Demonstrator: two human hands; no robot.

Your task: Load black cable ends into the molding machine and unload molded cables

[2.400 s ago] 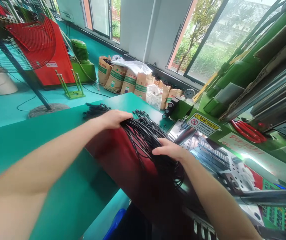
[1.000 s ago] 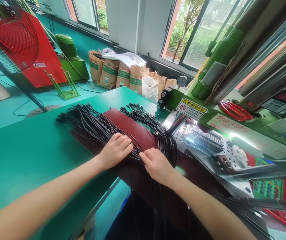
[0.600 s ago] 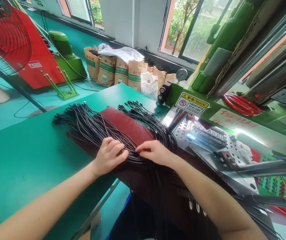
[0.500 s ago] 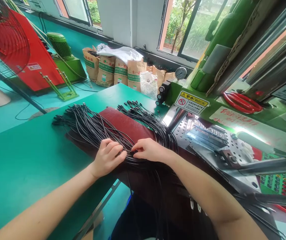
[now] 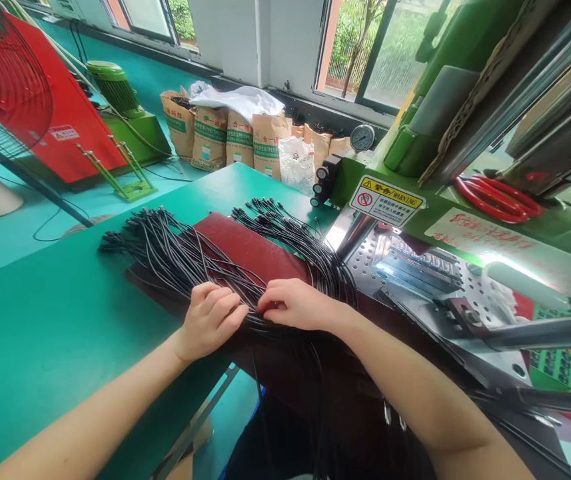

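The left hand (image 5: 214, 321) curls its fingers over the black cables (image 5: 178, 257); whether it grips a strand cannot be told. At its 2 o'clock, just beside it, the right hand (image 5: 292, 305) has thumb and fingers bent together with the tips at the cables; what they pinch, if anything, is hidden. The cables lie under both hands across a dark red board (image 5: 250, 250), one fan of ends at 10 o'clock, another at 12. The green table (image 5: 65, 320) spreads at 9. At 2 o'clock, a sign (image 5: 388, 200) on the green machine (image 5: 402, 150) reads "警告/WARNING"; its small print is blurred. Just beyond, a sheet (image 5: 470, 230) bears red handwriting, not legible. At 12, brown sacks (image 5: 268, 143) show "合一" in red and "TPE/TP" on a green band, the last letter unclear.
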